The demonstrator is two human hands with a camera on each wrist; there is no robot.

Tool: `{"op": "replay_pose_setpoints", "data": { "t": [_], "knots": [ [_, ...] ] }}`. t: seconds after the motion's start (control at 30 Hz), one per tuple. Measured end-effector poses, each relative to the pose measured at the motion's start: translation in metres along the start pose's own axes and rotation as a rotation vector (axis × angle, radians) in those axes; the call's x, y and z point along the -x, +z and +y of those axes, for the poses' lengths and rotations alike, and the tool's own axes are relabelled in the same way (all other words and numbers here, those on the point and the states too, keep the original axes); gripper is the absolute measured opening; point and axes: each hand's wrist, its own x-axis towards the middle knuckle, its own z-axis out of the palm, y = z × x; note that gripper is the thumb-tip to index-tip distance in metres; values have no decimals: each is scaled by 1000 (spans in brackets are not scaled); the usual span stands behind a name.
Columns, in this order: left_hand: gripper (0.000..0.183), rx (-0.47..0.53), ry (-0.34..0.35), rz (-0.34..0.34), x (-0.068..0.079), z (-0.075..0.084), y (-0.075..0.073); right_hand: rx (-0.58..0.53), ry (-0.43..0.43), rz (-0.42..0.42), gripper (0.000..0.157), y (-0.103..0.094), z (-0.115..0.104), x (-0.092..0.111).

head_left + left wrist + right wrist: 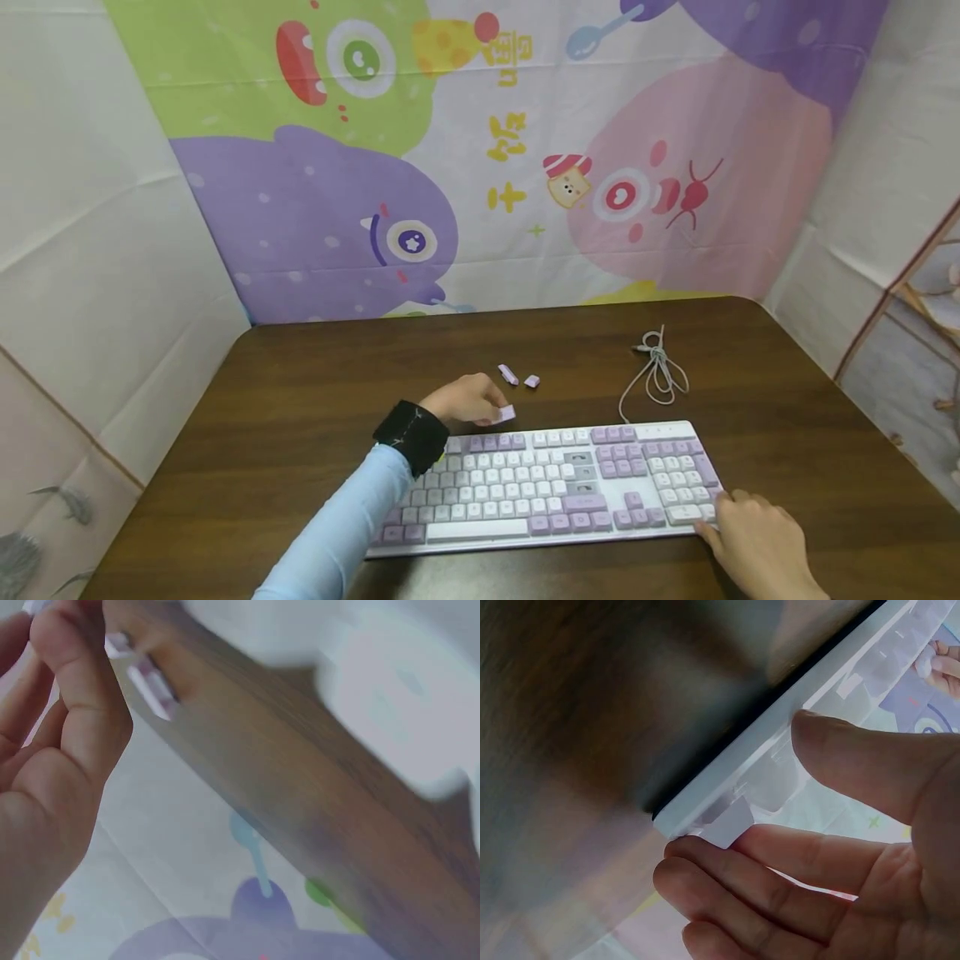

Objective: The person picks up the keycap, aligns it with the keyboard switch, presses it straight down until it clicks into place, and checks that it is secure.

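A white and lilac keyboard (495, 530) lies on the table, with grey bare spots (583, 472) in a column where keycaps are off. Just beyond its back edge, my left hand (468, 400) pinches a pale lilac keycap (507, 413) between thumb and fingertips. Two more loose keycaps lie past that hand: a long one (507, 374) and a smaller one (532, 381). My right hand (757, 537) grips the keyboard's front right corner. In the right wrist view its thumb (840, 750) lies along the front edge and its fingers (735, 885) bend against the side.
A bundled white cable (657, 371) lies behind the keyboard at the right and runs to its back edge. A printed cartoon cloth (517, 250) hangs along the far edge of the brown table (337, 358). White cloth walls (112, 208) stand on both sides.
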Motion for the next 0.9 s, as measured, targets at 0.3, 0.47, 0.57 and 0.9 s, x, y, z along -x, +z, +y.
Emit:
{"op": "replay_pose_setpoints", "data": {
  "t": [0.3,0.47,0.57,0.9],
  "knots": [
    [17,-77,141,38,5,36,22,28,-25,-176,44,-10,-5,-7],
    [9,-242,148,83,1,67,42,21,-94,-201,62,-24,-19,-13],
    [8,-266,140,98,-3,79,51,-50,-228,-53,73,-24,-36,-20],
    [6,-358,169,187,-14,82,66,-156,-467,-63,85,-6,-70,-47]
  ]
}}
